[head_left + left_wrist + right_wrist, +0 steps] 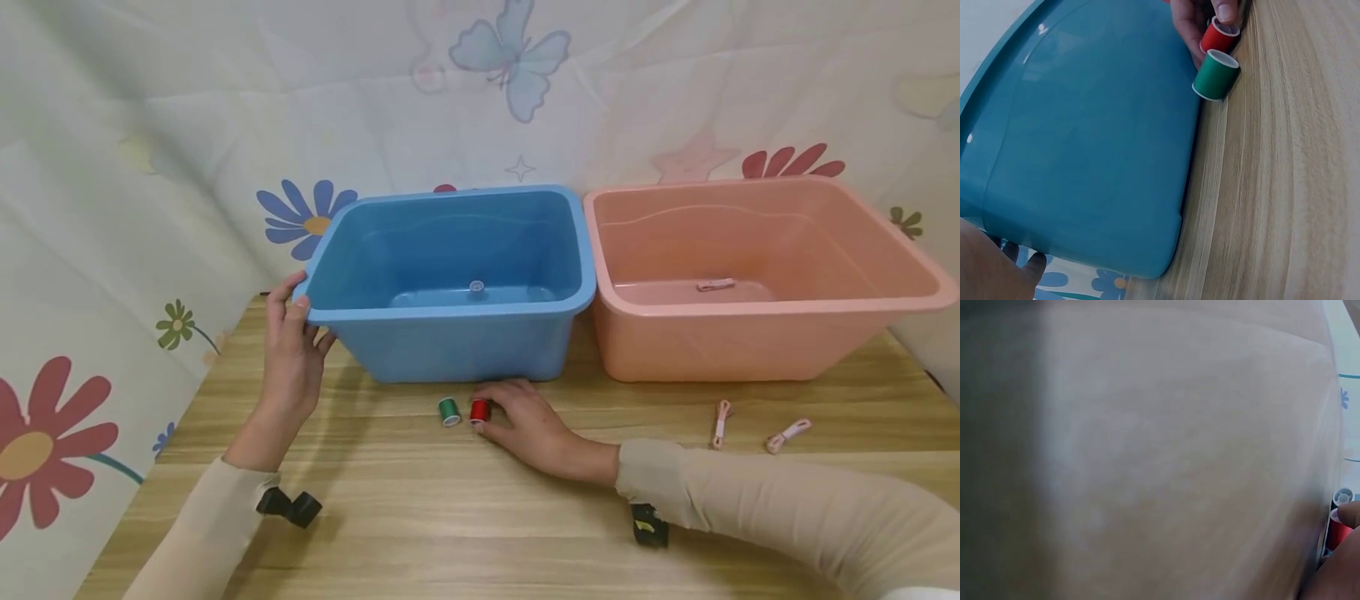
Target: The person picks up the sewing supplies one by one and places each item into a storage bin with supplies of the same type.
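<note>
My right hand pinches a red thread spool on the table, thumb and fingertips at its ends. Beside it, to the left, a green thread spool stands apart on the wood; the left wrist view shows this green spool close to the red one. At the near left corner of a blue tub, my left hand holds the rim, thumb on top and other fingers below. Inside that tub lies a small whitish spool end. A blurred pale surface fills most of the right wrist view.
A pink tub stands right against the blue one, with a small pale pink cord bundle inside. Two similar bundles, one upright and one slanted, lie before it on the wooden table. A patterned curtain hangs behind.
</note>
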`<action>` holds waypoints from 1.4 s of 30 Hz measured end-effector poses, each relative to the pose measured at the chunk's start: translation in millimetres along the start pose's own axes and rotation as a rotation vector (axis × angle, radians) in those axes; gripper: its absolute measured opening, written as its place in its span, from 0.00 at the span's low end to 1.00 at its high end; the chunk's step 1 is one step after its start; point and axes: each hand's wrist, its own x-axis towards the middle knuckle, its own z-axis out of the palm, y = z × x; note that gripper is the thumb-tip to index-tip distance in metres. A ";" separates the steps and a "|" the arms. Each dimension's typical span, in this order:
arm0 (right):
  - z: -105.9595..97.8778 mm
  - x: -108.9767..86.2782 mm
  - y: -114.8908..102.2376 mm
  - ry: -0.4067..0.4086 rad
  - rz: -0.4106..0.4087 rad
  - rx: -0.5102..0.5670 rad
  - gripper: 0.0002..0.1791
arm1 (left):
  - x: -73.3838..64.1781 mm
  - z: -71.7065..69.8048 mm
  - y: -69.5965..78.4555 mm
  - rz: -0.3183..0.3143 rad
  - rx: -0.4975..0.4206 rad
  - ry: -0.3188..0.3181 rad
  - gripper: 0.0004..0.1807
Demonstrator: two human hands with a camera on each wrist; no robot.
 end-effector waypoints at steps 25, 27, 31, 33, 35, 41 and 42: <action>-20.6 1.7 -1.7 -0.117 -0.048 0.002 0.23 | -8.0 -4.5 9.9 -0.082 0.084 -0.042 0.27; -23.1 1.4 -0.1 -0.106 -0.059 0.016 0.23 | -9.8 -5.6 11.0 -0.086 0.095 -0.045 0.27; -28.4 -1.2 1.1 -0.105 -0.090 0.034 0.22 | -10.3 -7.1 13.2 -0.093 0.105 -0.048 0.27; -31.5 -3.2 -0.1 -0.119 -0.105 0.029 0.21 | -9.6 -7.2 14.2 -0.096 0.110 -0.050 0.27; -34.8 -5.0 -2.1 -0.135 -0.123 0.015 0.21 | -8.3 -6.9 15.0 -0.096 0.117 -0.049 0.26; -48.5 -11.1 -13.5 -0.147 -0.212 -0.019 0.23 | -5.3 -4.2 15.3 -0.095 0.129 -0.041 0.26; -50.9 -12.1 -15.1 -0.140 -0.233 -0.024 0.22 | -5.1 -3.7 14.7 -0.092 0.128 -0.038 0.26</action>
